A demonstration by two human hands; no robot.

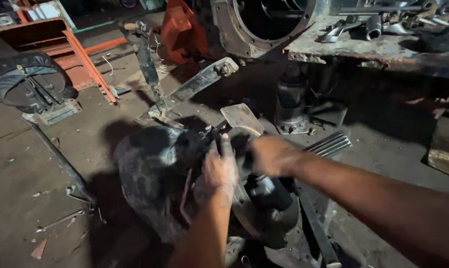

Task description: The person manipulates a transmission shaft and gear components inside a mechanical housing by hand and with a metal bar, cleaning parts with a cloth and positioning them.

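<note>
The housing (155, 173), a big greasy casting with a round flange and a dark shaft stub (271, 196) poking out of it, sits low on the floor (45, 164) right in front of the person, with nothing I can see chocking it. The left hand (220, 171) lies flat on the flange face, fingers up and pressed against a small dark part at the top; that grip is open, more a steadying palm than a hold. The right hand (269, 155) is blurred just beside it, over the same spot; I cannot tell whether it is closed on anything.

What worries me: everything there looks oily, so a hand could slide off and fingers get pinched between the flange and the flat plate (241, 119) standing just behind it. The casting looks heavy and rounded, and a hard push might roll it toward the knees. Loose rods (328, 144) lie on the floor close by the right forearm, easy to trip on. The light is poor, and the bench (383, 49) at the far right is crowded with wrenches (341, 30) near its edge
</note>
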